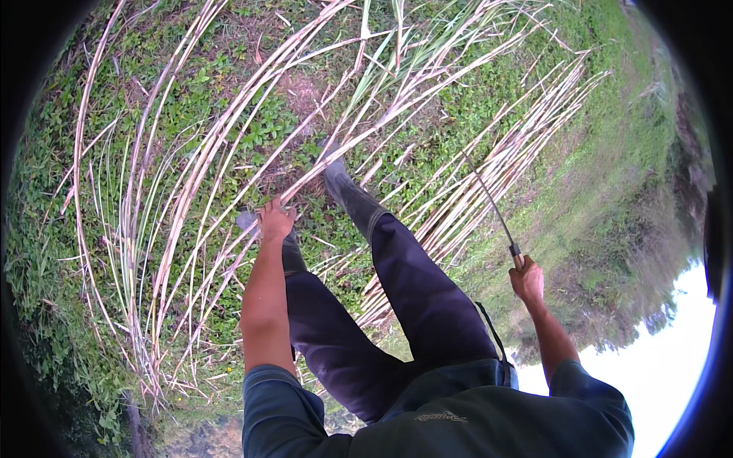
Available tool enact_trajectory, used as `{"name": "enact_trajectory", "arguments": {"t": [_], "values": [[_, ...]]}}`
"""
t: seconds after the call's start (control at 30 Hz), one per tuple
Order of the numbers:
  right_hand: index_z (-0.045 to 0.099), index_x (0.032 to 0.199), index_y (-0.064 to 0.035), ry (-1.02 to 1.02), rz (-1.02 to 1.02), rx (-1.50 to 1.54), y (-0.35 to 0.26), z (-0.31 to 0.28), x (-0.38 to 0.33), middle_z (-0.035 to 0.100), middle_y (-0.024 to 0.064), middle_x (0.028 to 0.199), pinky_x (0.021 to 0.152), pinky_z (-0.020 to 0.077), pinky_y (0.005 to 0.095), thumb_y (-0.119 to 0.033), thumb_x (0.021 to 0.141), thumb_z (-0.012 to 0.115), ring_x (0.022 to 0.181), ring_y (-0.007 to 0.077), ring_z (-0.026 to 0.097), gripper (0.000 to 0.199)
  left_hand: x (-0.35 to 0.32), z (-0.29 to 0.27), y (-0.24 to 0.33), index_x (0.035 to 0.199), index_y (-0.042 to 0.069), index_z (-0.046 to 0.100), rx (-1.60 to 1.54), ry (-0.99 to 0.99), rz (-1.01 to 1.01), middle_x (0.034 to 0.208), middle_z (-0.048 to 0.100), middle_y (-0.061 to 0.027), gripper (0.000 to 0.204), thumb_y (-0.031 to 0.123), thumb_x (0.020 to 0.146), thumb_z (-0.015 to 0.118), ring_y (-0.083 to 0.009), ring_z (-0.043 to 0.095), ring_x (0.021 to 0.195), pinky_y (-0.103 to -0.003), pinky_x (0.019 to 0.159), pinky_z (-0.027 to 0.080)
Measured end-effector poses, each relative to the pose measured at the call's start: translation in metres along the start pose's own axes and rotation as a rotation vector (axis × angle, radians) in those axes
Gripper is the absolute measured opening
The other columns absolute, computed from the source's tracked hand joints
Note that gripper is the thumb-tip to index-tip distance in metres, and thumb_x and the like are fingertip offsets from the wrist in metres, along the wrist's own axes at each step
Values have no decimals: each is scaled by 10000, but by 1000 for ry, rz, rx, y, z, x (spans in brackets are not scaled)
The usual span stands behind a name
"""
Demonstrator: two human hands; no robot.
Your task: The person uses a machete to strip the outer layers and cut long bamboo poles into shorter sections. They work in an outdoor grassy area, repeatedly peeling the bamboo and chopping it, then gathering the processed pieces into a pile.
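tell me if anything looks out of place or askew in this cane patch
Nothing stands out. The long pale stalks lie flat across the green ground cover in rough rows rather than standing. The left hand grips one stalk near the boots; the right hand holds a long thin blade, raised off to the side.

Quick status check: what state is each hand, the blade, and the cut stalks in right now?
Left hand: lowered, closed in a grip on a pale dry cane stalk.
Right hand: raised out to the side, shut around the handle of a long thin metal blade.
Blade: tilted up and away, touching no stalk.
Other pale cut stalks: lying flat across the green ground cover.
Dark rubber boots: planted among the stalks.
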State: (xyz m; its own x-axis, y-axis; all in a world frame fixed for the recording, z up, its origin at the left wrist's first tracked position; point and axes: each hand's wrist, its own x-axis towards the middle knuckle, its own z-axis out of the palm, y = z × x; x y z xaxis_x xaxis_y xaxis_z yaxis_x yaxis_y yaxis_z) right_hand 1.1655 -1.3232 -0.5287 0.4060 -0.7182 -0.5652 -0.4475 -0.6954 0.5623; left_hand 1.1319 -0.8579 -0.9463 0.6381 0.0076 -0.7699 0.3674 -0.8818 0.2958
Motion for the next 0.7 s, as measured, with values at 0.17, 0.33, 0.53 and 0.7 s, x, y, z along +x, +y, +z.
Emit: {"name": "enact_trajectory", "arguments": {"t": [0.17, 0.33, 0.53, 0.7], "values": [[553, 957, -42, 91, -107, -74, -19, -21, 34, 641, 283, 820, 766, 488, 545, -227, 767, 617, 824, 479, 624, 272, 15, 27, -19, 1135, 84, 545, -93, 94, 74, 1154, 528, -162, 349, 368, 933, 531, -360, 493, 1086, -500, 922, 396], [519, 985, -47, 350, -527, -40, -128, -90, 70, 626, 159, 652, 534, 578, 441, -168, 839, 623, 499, 302, 623, 216, -16, -18, 0, 1034, 61, 541, -86, 336, 116, 1041, 525, -154, 286, 335, 960, 502, -362, 499, 1006, -495, 843, 396], [554, 1036, -79, 1064, -1377, 182, -348, -272, 34, 636, 94, 707, 476, 555, 324, -227, 857, 671, 550, 209, 649, 259, -36, -44, -14, 960, 44, 536, -106, 346, 227, 935, 565, -188, 237, 280, 956, 514, -394, 521, 916, -499, 830, 399], [559, 1072, -112, 1111, -1504, 151, -329, -301, 69, 644, 103, 739, 467, 540, 330, -290, 902, 637, 540, 194, 628, 258, -42, -59, -16, 901, 41, 526, -60, 388, 234, 831, 581, -201, 245, 279, 959, 520, -413, 551, 801, -518, 733, 430]]}}
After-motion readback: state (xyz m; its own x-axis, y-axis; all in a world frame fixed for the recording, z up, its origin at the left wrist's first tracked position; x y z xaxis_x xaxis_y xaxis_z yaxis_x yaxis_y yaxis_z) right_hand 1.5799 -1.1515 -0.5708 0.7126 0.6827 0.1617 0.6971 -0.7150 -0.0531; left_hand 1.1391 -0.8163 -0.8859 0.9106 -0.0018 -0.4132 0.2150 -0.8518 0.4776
